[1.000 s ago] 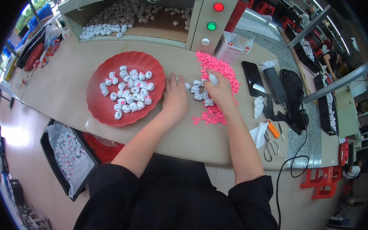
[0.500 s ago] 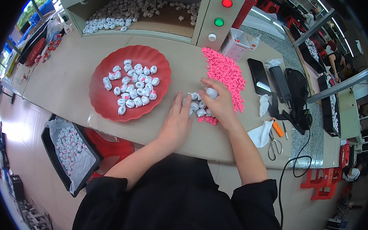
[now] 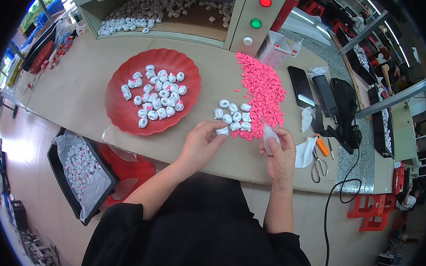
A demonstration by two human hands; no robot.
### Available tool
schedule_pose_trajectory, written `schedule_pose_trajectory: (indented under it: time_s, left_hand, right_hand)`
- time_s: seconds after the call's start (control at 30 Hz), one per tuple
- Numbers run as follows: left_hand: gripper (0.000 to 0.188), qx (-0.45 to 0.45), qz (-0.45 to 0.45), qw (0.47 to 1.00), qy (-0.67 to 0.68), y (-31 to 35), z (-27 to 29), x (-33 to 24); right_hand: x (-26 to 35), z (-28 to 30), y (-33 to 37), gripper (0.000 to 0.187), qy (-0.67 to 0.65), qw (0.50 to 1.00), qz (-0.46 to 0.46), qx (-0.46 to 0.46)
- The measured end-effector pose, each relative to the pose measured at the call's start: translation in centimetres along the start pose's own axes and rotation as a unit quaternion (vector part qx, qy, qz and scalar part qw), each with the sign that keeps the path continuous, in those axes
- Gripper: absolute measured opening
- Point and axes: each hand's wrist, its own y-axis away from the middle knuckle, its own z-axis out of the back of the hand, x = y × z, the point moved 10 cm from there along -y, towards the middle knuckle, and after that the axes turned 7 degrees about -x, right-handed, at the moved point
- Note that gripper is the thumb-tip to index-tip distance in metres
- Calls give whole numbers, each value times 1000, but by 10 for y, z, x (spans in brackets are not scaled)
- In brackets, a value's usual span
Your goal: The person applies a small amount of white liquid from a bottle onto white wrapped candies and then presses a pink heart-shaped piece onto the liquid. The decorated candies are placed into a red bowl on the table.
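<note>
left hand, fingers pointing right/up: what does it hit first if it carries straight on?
Probably the cluster of small white wrapped pieces beside the pink pellet heap; the left hand already pinches one white piece at its near edge.

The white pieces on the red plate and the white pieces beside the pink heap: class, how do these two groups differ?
The white pieces on the red plate are many and sit on the red plate; the white pieces beside the pink heap are few and lie on the bare table. Only the second group is touched, by the left hand. Both look alike.
</note>
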Motion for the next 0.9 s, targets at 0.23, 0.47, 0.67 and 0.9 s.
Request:
schedule_pose_trajectory:
  time_s: [0.23,0.47,0.67,0.9]
  left_hand:
    - [27,34,63,980,186,8,-21,12]
    - [29,25,-11,995,97,12,-23,8]
    - [29,12,6,993,117,10,-21,17]
    - [28,15,6,994,112,10,-21,19]
  right_hand:
    - [-15,17,14,29,-52,994,80,-57]
    - [-3,-4,24,25,-11,985,169,7]
    - [7,-6,37,29,101,956,276,0]
    - [6,-13,42,29,176,932,316,21]
